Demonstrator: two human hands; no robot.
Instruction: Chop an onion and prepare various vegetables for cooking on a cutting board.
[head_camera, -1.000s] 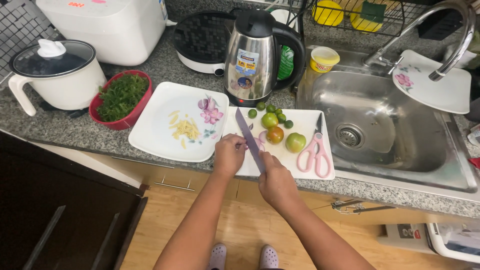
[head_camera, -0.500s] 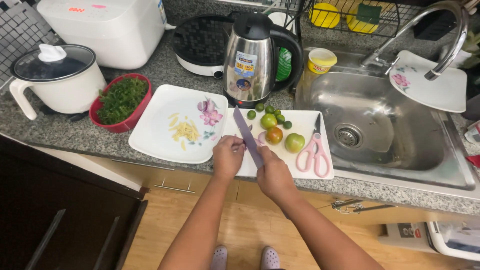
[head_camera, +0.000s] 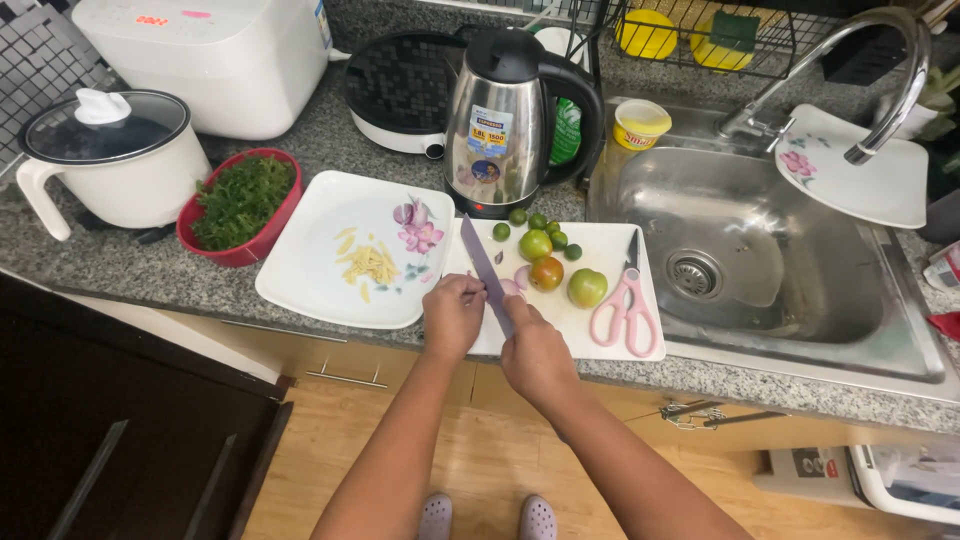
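1. Knife (head_camera: 484, 268) with a purple blade lies slanted over the white cutting board (head_camera: 606, 247), its tip pointing away from the person.
2. The right hand (head_camera: 536, 352) is closed tight around the knife handle at the near edge of the board.
3. The left hand (head_camera: 453, 312) is curled, with its fingers pressed down on the board right beside the blade. Something small may be under those fingers, but I cannot tell what it is.
4. A few pale purple shallot pieces (head_camera: 518, 282) lie on the board just past the hands.
5. An orange-red tomato (head_camera: 546, 273) sits in the middle of the board, touching a green tomato (head_camera: 535, 244) behind it. Another green tomato (head_camera: 587, 288) sits just to the right.
6. Small green limes (head_camera: 516, 216) lie at the far edge of the board.
7. Pink scissors (head_camera: 626, 306) lie on the right side of the board, near the sink (head_camera: 800, 310).
8. A white plate with a flower picture (head_camera: 315, 270) sits just left of the board. It holds thin yellow strips (head_camera: 370, 263).
9. A red bowl of chopped green herbs (head_camera: 241, 205) stands left of the plate.
10. A shiny metal kettle (head_camera: 496, 125) stands behind the board.
11. A white pot with a glass lid (head_camera: 105, 155) stands at the far left of the grey stone counter (head_camera: 130, 270).
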